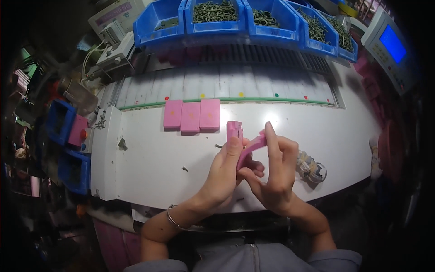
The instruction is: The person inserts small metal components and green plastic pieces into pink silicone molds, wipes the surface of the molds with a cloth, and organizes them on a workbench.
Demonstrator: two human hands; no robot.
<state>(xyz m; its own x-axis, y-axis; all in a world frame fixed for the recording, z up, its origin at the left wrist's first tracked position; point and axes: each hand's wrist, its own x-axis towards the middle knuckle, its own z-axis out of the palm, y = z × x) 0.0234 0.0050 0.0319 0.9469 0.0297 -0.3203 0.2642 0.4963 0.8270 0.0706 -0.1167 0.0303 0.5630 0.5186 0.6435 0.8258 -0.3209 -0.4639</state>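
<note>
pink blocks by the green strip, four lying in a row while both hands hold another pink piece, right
Not quite: the head view shows three pink blocks in that row, not four. Left hand and right hand do hold another pink piece.

Inside the grip, fingers hide much of the pink piece (pixel 250 149) (its lower end); specks on the worktop (pixel 149 177) too small to tell

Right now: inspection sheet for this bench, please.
Surface: white bench, a few small bits on it.
Job's things: pink piece held in both hands; another pink piece behind; three pink blocks in a row.
Clutter: wrapped tool beside the right hand.
Grippers: left hand and right hand both grip the pink piece.
Cables: white cables, far left.
Surroundings: blue bins of dark rings; blue-screen device.
</note>
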